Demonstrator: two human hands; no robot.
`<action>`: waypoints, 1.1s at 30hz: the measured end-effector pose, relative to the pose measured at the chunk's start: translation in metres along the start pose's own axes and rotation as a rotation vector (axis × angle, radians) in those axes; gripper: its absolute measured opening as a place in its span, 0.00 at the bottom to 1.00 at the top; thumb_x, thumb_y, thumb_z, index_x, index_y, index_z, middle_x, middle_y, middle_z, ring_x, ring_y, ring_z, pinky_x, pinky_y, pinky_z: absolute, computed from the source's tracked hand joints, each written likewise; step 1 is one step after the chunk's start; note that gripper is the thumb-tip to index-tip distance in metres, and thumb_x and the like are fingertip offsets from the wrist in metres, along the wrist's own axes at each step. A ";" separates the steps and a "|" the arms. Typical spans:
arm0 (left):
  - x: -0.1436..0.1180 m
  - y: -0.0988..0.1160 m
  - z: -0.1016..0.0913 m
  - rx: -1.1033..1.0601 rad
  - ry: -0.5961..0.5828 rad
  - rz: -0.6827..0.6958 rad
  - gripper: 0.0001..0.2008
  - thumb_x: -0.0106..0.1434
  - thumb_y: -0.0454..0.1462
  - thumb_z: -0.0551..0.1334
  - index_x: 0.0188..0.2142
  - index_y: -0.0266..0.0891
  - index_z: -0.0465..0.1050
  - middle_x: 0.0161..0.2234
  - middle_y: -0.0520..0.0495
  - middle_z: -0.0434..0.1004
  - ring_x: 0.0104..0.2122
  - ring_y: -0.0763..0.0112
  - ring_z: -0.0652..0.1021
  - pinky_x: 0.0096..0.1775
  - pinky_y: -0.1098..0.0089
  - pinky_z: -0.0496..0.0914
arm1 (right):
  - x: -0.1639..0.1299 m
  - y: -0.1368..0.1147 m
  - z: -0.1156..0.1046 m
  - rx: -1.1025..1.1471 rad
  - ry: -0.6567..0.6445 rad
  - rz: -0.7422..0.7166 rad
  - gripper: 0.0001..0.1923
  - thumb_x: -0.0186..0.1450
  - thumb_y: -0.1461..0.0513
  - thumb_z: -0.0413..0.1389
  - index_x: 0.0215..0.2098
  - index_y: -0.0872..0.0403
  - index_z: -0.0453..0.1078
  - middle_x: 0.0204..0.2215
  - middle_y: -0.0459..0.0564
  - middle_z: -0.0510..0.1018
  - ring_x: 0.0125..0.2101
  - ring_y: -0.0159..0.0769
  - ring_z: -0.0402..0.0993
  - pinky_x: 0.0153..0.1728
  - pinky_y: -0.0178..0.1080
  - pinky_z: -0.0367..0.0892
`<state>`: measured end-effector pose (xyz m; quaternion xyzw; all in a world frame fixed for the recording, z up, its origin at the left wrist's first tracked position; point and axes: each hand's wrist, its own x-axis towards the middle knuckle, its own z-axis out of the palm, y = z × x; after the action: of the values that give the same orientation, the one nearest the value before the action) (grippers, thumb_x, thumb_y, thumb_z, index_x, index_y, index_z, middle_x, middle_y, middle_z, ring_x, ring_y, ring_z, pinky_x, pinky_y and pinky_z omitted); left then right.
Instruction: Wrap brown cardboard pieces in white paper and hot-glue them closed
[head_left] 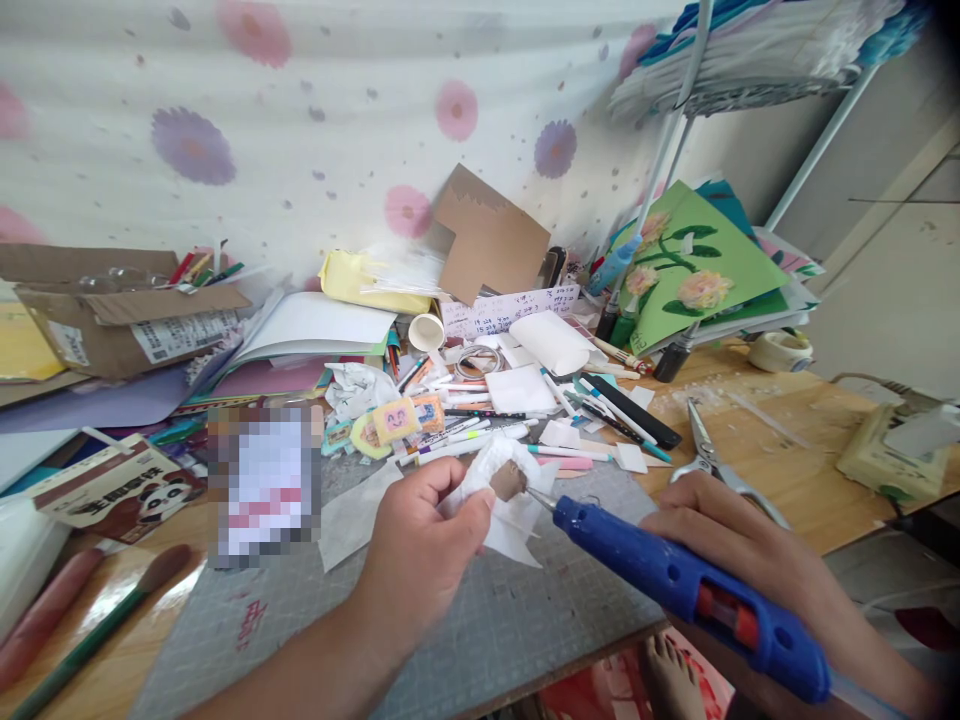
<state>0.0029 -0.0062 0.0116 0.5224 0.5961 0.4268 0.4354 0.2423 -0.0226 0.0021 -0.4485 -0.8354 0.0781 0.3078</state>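
The left hand (420,525) is pinching a white paper piece (504,490) above the cutting mat (480,620), steadying it while the right hand (742,560), fingers wrapped, is aiming the glue gun (675,580) at it.

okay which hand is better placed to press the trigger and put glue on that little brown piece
Right, probably. The right hand already grips the blue glue gun, its nozzle at the small brown piece. The left hand is busy pinching that piece in white paper.
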 end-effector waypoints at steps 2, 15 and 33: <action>0.001 -0.003 0.000 -0.086 -0.020 -0.003 0.08 0.54 0.40 0.60 0.22 0.39 0.68 0.17 0.54 0.67 0.20 0.73 0.67 0.22 0.74 0.61 | 0.002 -0.001 -0.001 0.041 0.016 0.016 0.07 0.58 0.58 0.53 0.35 0.48 0.64 0.32 0.48 0.67 0.29 0.37 0.68 0.26 0.38 0.67; 0.002 -0.012 0.001 -0.206 -0.050 0.023 0.08 0.57 0.39 0.61 0.24 0.38 0.70 0.19 0.55 0.69 0.20 0.74 0.68 0.23 0.75 0.62 | 0.004 -0.009 -0.005 0.088 -0.080 0.032 0.03 0.56 0.61 0.53 0.31 0.49 0.64 0.31 0.48 0.69 0.28 0.35 0.69 0.25 0.37 0.67; 0.002 -0.011 0.004 -0.579 -0.078 -0.076 0.06 0.57 0.38 0.62 0.30 0.36 0.73 0.25 0.50 0.72 0.24 0.75 0.68 0.26 0.74 0.64 | 0.002 0.000 0.002 0.085 0.045 0.074 0.03 0.57 0.60 0.53 0.30 0.50 0.67 0.29 0.47 0.68 0.27 0.34 0.69 0.24 0.35 0.66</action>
<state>0.0044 -0.0048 -0.0001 0.3697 0.4515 0.5424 0.6044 0.2399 -0.0206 0.0011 -0.4675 -0.8070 0.1148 0.3422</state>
